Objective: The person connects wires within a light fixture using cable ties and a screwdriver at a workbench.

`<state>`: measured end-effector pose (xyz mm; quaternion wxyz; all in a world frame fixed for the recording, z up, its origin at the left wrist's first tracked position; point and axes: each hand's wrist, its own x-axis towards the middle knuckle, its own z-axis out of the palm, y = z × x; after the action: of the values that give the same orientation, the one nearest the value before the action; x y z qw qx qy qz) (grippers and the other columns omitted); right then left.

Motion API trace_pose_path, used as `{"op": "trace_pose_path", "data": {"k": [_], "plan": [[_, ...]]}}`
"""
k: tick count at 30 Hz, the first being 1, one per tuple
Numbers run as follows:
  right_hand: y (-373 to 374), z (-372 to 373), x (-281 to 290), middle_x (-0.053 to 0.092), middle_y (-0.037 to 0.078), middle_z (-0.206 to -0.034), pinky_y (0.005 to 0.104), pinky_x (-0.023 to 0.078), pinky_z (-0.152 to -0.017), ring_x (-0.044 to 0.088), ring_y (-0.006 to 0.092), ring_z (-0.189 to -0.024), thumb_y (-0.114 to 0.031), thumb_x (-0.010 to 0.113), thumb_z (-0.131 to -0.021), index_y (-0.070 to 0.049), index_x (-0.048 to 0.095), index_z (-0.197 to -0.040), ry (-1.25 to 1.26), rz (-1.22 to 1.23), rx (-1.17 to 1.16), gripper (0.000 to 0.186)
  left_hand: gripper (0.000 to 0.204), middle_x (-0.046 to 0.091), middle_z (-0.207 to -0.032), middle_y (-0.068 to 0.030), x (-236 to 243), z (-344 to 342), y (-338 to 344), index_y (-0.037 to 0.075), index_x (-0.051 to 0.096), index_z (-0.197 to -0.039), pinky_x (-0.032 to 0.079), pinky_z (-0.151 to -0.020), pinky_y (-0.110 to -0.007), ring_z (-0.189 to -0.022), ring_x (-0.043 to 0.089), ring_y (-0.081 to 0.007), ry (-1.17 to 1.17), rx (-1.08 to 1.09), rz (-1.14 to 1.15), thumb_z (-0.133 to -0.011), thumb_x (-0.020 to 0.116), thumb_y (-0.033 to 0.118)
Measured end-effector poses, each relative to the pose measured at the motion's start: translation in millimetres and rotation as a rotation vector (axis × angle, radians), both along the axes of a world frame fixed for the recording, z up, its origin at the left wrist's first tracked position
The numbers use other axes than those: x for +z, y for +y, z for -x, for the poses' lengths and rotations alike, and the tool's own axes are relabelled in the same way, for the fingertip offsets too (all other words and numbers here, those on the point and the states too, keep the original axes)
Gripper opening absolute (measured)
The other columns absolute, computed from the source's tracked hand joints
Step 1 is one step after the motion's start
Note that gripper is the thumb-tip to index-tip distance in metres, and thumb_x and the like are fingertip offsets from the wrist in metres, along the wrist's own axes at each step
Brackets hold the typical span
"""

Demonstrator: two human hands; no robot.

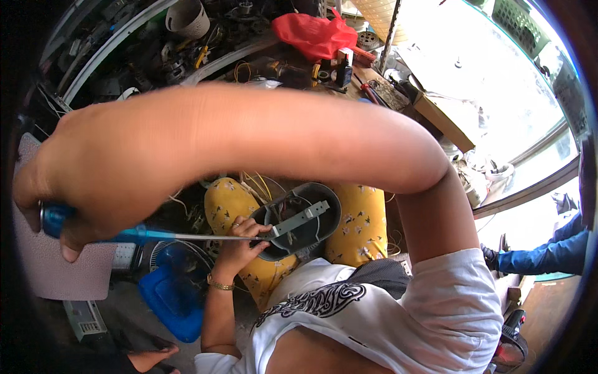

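Across the upper middle reaches my right arm, and my right hand (pixel 103 181) is closed around a screwdriver (pixel 140 235) with a translucent blue handle. Its long metal shaft points right, ending at my left hand's fingertips by the bracket's left end. In my lap rests an oval dark grey plastic housing (pixel 327 218), its hollow side up, with thin wires inside. A grey metal bracket (pixel 302 217) lies slantwise over its opening. My left hand (pixel 240 246), with a ring and a gold wristwatch, pinches the left rim of the housing by the bracket; exactly what the fingertips press is hidden.
A blue plastic basin (pixel 168 305) and a pink board (pixel 62 268) are at the left. Cluttered shelving with a light bucket (pixel 188 20) stands beyond my arm, near a red plastic bag (pixel 314 34). Another person's blue-clothed leg (pixel 548 255) shows at the right, a bare foot (pixel 152 358) lower left.
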<state>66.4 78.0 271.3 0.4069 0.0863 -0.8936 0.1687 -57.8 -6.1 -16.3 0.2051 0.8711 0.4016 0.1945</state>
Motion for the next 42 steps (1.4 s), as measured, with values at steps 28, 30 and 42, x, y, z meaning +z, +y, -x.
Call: {"op": "trace_pose_path", "data": {"k": [28, 30, 42], "plan": [[-6, 4, -8, 0.072, 0.018, -0.111, 0.0433, 0.054, -0.091, 0.069, 0.0367, -0.104, -0.049, 0.074, -0.085, -0.016, 0.067, -0.125, 0.152, -0.004, 0.002, 0.053, 0.039, 0.064, -0.093, -0.0075, -9, 1, 4, 0.010, 0.072, -0.104, 0.047, -0.084, -0.043, -0.091, 0.055, -0.0314, -0.018, -0.005, -0.019, -0.067, 0.082, 0.012], [-4, 1, -7, 0.072, 0.019, -0.112, 0.0436, 0.054, -0.091, 0.068, 0.0372, -0.105, -0.049, 0.076, -0.084, -0.015, 0.067, -0.125, 0.117, 0.026, 0.055, 0.054, 0.038, 0.064, -0.093, -0.0076, -6, -2, 2, 0.010, 0.072, -0.104, 0.047, -0.084, -0.043, -0.091, 0.055, -0.0315, -0.012, 0.000, -0.016, -0.068, 0.082, 0.012], [-3, -5, 4, 0.068, 0.018, -0.122, 0.0464, 0.051, -0.098, 0.064, 0.0405, -0.112, -0.052, 0.076, -0.081, -0.014, 0.063, -0.130, -0.114, 0.094, 0.203, 0.063, 0.038, 0.065, -0.093, -0.0071, -7, -3, 1, 0.010, 0.073, -0.104, 0.048, -0.085, -0.042, -0.090, 0.055, -0.0310, 0.008, 0.016, -0.010, -0.067, 0.082, 0.013]]}}
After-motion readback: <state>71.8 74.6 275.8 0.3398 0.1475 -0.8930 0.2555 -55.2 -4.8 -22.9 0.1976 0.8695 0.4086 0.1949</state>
